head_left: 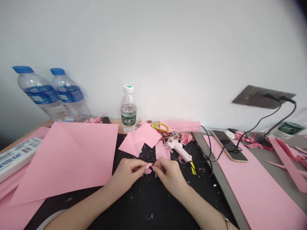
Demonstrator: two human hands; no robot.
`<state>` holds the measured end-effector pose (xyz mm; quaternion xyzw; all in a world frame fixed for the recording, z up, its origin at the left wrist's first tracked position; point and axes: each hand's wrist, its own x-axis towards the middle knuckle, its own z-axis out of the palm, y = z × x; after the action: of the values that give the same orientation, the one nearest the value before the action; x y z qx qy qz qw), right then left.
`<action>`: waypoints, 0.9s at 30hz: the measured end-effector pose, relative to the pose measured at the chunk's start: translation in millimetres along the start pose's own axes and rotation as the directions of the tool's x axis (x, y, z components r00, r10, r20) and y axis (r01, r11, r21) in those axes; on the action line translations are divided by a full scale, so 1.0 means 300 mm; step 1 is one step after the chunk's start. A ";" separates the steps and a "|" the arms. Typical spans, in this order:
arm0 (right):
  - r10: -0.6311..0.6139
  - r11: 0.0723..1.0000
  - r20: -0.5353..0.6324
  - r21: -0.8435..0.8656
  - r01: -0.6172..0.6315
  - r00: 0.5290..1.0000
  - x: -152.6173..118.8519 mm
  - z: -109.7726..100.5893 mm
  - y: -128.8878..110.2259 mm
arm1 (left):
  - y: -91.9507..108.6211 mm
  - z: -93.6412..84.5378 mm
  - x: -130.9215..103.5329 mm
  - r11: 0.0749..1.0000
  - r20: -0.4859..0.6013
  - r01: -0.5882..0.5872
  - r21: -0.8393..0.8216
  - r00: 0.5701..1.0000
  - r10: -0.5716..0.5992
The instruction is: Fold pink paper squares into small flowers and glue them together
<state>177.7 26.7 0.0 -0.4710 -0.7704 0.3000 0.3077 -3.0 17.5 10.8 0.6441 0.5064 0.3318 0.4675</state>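
Fingertips [143, 164] meet over a black work surface [134, 210] in the head view, and here's the left hand [129, 172] in a tight pinch on a small folded pink paper piece [149, 168], while the right hand [169, 172], just as narrow, nips its other edge. That piece sits between the two hands, low and central, near a pale pink glue gun [179, 150] with a yellow tag [193, 168] on its cord, the print too small to read. Now the labels: a small bottle [129, 110] by the wall wears dark green, its white characters looking like 怡寶. Off to the left, two large bottles [39, 92] lean with blue caps and blue labels, the white lettering too fine to make out. Below them, a white box [19, 156] shows black barcodes and big blue letters, cut off by the frame edge and not readable in full, beside a large pink sheet [72, 156]. Over on the right, a phone [229, 145] lies dark-screened, and another bottle [291, 127] rests tilted, green label illegible.
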 end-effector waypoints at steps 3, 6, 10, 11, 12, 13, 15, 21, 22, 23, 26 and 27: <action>0.004 1.000 -0.006 -0.003 -0.004 1.000 0.003 0.001 0.002 | 0.000 0.002 -0.002 1.000 -0.002 0.005 -0.016 1.000 -0.005; 0.017 1.000 0.003 0.007 -0.017 1.000 0.006 0.002 0.003 | 0.000 0.004 0.000 0.997 0.000 0.037 -0.070 0.999 -0.037; 0.026 0.998 0.023 0.052 -0.027 0.999 0.004 -0.001 0.001 | 0.000 0.004 0.007 0.994 -0.023 0.062 -0.094 0.998 -0.064; 0.028 0.998 0.027 0.059 -0.030 0.999 0.003 -0.002 0.000 | 0.000 0.003 0.008 0.993 -0.026 0.066 -0.102 0.997 -0.069; 0.032 0.997 0.031 0.064 -0.033 0.999 0.003 -0.003 -0.001 | -0.001 0.003 0.009 0.992 -0.029 0.074 -0.107 0.997 -0.077; 0.036 0.997 0.035 0.068 -0.038 0.999 0.003 -0.004 -0.002 | -0.002 0.003 0.009 0.992 -0.031 0.070 -0.102 0.997 -0.074; 0.044 0.996 0.040 0.074 -0.047 0.998 0.004 -0.004 -0.003 | -0.005 0.003 0.008 0.994 -0.032 0.059 -0.094 0.997 -0.063; 0.033 0.996 0.028 0.077 -0.035 0.999 0.005 -0.003 0.001 | -0.006 0.005 0.002 0.999 -0.033 0.021 -0.042 0.999 -0.022; 0.031 0.996 0.025 0.077 -0.033 0.999 0.004 -0.002 0.001 | -0.005 0.005 0.002 0.999 -0.034 0.015 -0.032 0.999 -0.016; 0.030 0.996 0.023 0.077 -0.032 0.999 0.003 -0.002 0.002 | -0.005 0.005 0.003 1.000 -0.035 0.009 -0.026 0.999 -0.010; 0.033 0.996 0.019 0.079 -0.034 0.999 0.001 -0.002 0.001 | -0.004 0.005 0.005 1.000 -0.029 -0.005 -0.026 1.000 0.004; 0.034 0.996 0.018 0.079 -0.036 0.999 0.001 -0.001 0.000 | -0.004 0.004 0.005 1.000 -0.027 -0.007 -0.027 1.000 0.007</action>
<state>177.8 27.1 0.4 -0.4692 -0.7520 0.3398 0.3144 -1.9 18.6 9.1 0.6351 0.5057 0.3488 0.4683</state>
